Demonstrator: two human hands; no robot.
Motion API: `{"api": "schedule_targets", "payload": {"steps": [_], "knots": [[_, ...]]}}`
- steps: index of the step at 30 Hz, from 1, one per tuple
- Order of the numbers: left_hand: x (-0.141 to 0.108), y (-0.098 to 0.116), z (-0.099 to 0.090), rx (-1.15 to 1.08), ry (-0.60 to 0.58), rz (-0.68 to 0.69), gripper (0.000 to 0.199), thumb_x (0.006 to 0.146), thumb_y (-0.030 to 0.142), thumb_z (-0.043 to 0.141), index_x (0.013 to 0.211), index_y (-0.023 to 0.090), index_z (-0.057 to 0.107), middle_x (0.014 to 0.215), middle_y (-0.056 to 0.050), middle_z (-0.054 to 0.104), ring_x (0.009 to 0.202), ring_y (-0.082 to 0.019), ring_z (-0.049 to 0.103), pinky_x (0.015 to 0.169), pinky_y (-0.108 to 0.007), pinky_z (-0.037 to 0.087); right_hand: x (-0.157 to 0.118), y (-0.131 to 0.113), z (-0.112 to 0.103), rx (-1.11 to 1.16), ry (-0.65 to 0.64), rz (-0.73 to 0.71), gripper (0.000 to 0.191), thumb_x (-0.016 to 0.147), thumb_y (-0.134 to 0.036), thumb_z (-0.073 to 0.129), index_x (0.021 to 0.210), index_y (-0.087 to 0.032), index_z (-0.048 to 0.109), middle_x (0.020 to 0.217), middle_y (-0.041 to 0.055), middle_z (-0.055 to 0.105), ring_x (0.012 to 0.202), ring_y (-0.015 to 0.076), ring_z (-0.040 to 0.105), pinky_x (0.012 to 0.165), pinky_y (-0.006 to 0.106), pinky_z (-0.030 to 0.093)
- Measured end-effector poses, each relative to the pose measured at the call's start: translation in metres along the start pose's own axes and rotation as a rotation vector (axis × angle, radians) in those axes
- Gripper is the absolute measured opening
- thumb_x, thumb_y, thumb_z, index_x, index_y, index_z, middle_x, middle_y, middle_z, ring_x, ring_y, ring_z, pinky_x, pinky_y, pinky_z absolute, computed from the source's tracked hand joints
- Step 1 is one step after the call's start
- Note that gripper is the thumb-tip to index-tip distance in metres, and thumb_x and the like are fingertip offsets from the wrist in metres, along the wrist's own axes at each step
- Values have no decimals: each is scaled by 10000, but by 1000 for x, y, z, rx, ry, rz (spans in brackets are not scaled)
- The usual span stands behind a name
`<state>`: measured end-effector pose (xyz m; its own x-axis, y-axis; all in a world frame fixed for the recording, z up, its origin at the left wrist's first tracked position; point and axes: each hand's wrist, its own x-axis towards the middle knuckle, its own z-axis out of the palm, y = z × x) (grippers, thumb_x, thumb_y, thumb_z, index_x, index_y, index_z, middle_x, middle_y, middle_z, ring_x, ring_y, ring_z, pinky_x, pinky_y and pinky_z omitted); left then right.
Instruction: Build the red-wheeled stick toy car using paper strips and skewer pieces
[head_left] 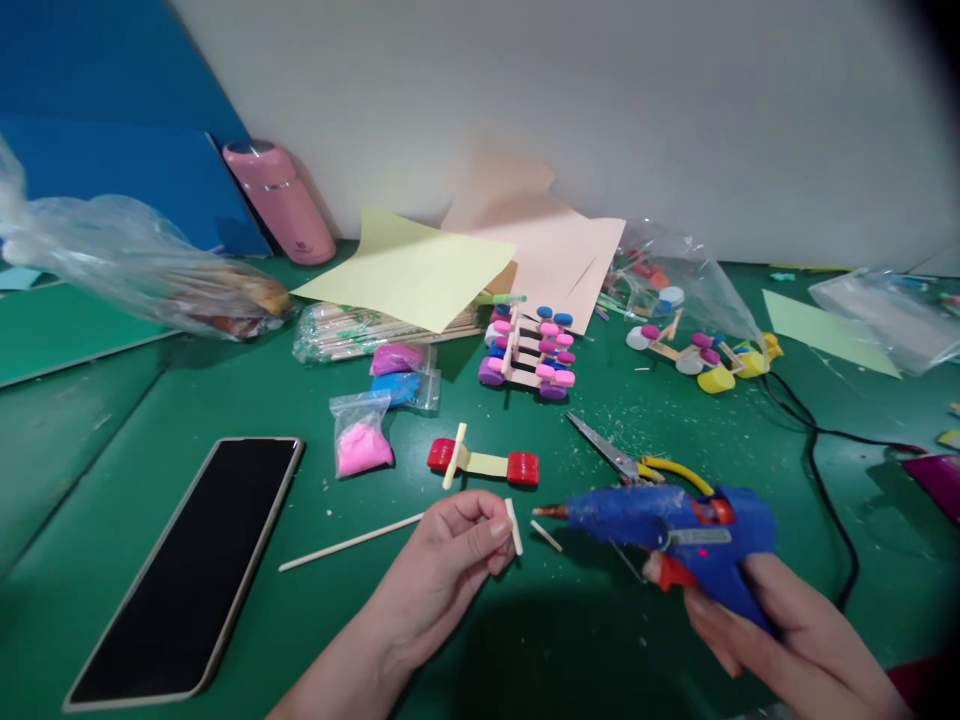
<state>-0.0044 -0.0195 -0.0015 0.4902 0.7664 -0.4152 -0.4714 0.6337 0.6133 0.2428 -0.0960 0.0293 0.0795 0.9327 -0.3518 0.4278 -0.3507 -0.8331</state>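
Note:
Between thumb and fingers, my left hand [469,540] pinches a small pale wooden stick piece [514,527]. My right hand [757,620] is wrapped round the handle of a blue glue gun [667,525], a finger at its orange trigger. The gun's nozzle points left, a short gap from the stick piece. A short stick offcut [546,536] lies on the green table below the nozzle. Just beyond my left hand rests a small model with red wheels [523,469] and a pale crosspiece. A long thin stick [349,542] runs partly behind my left hand.
A phone [187,570] lies at left. Bags of coloured clay [361,447], scissors [607,447], finished wheeled models [529,350] and paper sheets [412,265] lie farther back. A pink bottle [281,203] leans at the wall. A black cord [814,480] crosses the right side.

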Motion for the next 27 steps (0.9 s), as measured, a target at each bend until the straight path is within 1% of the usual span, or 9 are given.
{"api": "schedule_targets", "payload": {"steps": [3,7,12,14,17,19,22,24,27], "knots": [[0,0,1,16,12,-8,117,709,202,641,652,120,579,549,14,477,533,-70,380,523,-189,277,16,-2,-11,-42,112,-50,203,768,-389,547,672,-211,525,520,-24,545,499,132,515,486,211,450],[0,0,3,36,40,-7,139,673,218,671,635,120,580,539,16,473,523,-72,370,517,-194,274,48,11,-33,-113,368,-48,301,738,-444,558,916,-202,558,857,21,626,792,209,568,646,264,474],[1,2,3,67,60,4,155,659,234,678,616,125,577,524,20,463,517,-77,364,518,-203,271,78,31,-49,-382,439,-15,470,752,-514,482,1073,-177,544,1031,76,602,929,276,555,766,355,448],[1,3,3,73,68,14,157,659,233,677,609,127,573,522,21,463,515,-77,361,518,-205,270,84,35,-50,-464,517,32,533,742,-530,481,1113,-150,521,988,104,616,900,286,575,728,354,461],[1,3,3,82,67,15,153,664,231,673,611,129,571,520,24,462,515,-75,362,518,-205,267,86,34,-49,-573,528,57,531,749,-518,477,1111,-131,500,891,119,619,826,286,599,622,323,471],[1,2,2,94,67,8,150,670,234,669,620,129,575,523,25,464,518,-74,363,519,-204,267,83,28,-44,-659,558,-12,481,770,-487,465,1087,-126,494,936,149,585,863,301,578,606,325,462],[1,1,2,110,72,2,151,674,242,666,627,128,579,532,25,468,519,-72,362,521,-202,266,72,9,-25,-703,644,-218,380,789,-419,478,1069,-162,477,1005,154,524,945,306,520,673,353,450],[0,1,3,125,80,5,154,675,251,665,632,130,579,538,25,470,520,-72,364,522,-203,266,61,-7,-2,-611,559,-368,251,796,-348,498,1003,-207,495,955,92,549,882,249,546,732,349,442],[0,1,4,163,103,13,162,664,258,670,623,136,573,540,25,477,523,-78,373,525,-210,272,48,-26,36,-554,133,-468,127,817,-220,467,922,-213,538,847,39,591,770,173,567,685,280,451]]}}
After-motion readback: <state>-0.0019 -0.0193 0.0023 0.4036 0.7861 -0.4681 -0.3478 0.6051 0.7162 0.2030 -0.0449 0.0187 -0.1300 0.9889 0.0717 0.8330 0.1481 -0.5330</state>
